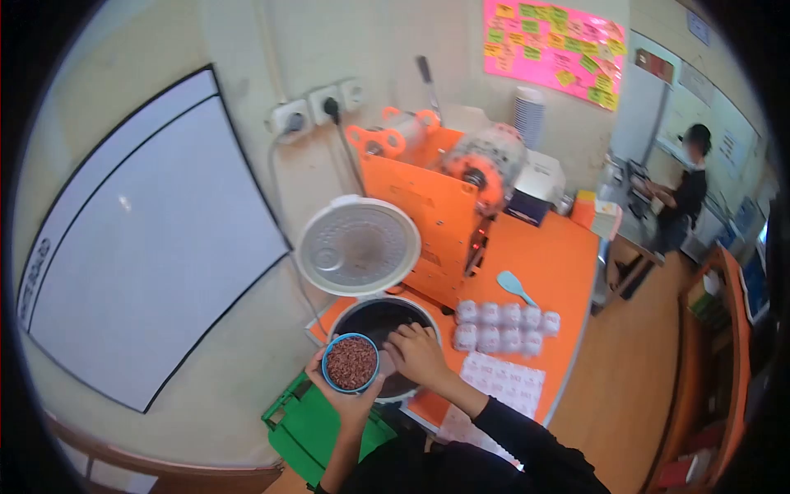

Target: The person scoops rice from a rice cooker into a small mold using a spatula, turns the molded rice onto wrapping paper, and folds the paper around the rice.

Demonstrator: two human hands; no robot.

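My left hand [346, 401] is wrapped round a small blue-rimmed cup [378, 352] filled with reddish-brown rice [351, 364]. Just right of it, my right hand [418, 352] reaches over the rice cooker [434, 319], its fingers curled together. Something pale shows by its thumb, too small to make out. The cooker's lid [360, 249] stands raised, and the pot inside looks dark; my hands hide part of it. Right of the cooker, several white wrapped rice balls [510, 326] lie in two rows. Below them are printed paper sheets [504, 384].
A light-blue rice paddle [515, 287] lies on the orange table [568, 263]. Behind the cooker stands an orange machine [420, 218] with rollers. A green bin [309, 428] is below at left. Stacked cups [529, 115] stand by the wall. Another person [687, 193] is at the far right.
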